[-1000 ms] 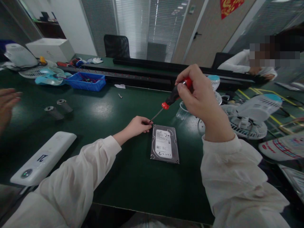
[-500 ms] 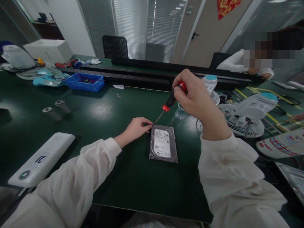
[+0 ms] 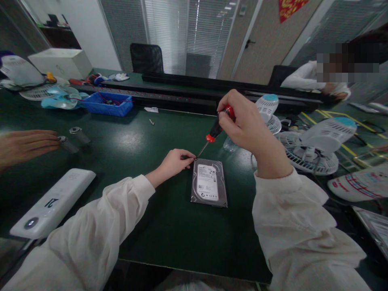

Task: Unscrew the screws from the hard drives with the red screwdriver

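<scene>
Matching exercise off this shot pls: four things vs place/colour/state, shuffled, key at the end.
Things:
1. Screwdriver
2. Hard drive
3. Tray
4. Left hand

Descriptions:
A. Blue, toward the far side of the table
B. At the hard drive's far left corner
C. Gripped by its red and black handle in the right hand
D. Grey, with a white label facing up

Pairs: 1-C, 2-D, 3-A, 4-B
</scene>
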A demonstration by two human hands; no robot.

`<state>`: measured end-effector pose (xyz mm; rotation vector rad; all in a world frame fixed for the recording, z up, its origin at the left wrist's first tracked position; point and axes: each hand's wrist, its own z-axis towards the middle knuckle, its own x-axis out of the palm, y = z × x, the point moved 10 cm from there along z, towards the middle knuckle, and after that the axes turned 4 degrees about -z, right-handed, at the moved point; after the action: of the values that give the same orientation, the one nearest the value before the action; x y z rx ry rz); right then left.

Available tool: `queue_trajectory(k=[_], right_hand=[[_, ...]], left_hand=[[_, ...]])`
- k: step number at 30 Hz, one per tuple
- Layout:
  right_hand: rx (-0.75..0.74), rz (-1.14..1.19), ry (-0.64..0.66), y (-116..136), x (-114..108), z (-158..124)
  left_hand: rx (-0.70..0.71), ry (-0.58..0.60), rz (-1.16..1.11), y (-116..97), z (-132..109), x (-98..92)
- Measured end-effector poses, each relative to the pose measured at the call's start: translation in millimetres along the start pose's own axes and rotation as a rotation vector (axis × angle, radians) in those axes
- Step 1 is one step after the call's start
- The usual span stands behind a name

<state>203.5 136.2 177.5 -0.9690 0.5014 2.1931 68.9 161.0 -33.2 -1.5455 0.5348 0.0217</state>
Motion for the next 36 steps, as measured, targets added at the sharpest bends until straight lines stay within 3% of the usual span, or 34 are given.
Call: queue_trajectory(k=[23, 36], right_hand=[[-0.067, 0.082, -0.024, 7.3, -0.6, -0.1], [-0.026, 0.094, -0.033, 1.5, -2.1, -1.0]], left_hand=[[0.048, -0.002, 0.006, 4.0, 1.0, -1.1], [0.059, -0.025, 0.018, 1.5, 0.7, -1.5]])
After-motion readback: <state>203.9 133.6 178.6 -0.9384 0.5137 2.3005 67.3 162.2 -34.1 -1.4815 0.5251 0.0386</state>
